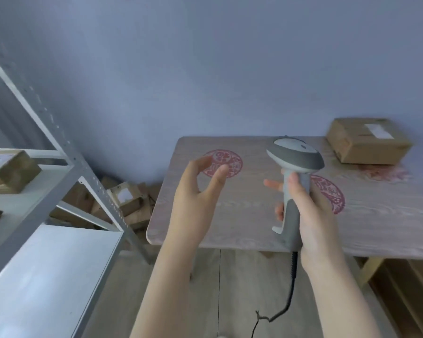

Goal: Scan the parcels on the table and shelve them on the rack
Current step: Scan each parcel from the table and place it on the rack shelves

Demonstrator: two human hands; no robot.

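My right hand (313,215) grips the handle of a grey and white barcode scanner (294,162), held upright over the wooden table (230,223); its black cable hangs down to the floor. My left hand (195,191) hovers above the table's left part, fingers loosely spread and holding nothing. One brown cardboard parcel (366,142) with a white label lies at the table's far right corner, well beyond both hands. The grey metal rack (66,172) stands at the left, and a parcel (12,172) sits on one of its shelves.
Several cardboard boxes (125,201) are piled on the floor between the rack and the table. Red round prints mark the tabletop. A blue wall runs behind everything. Wooden boards lie on the floor at the lower right.
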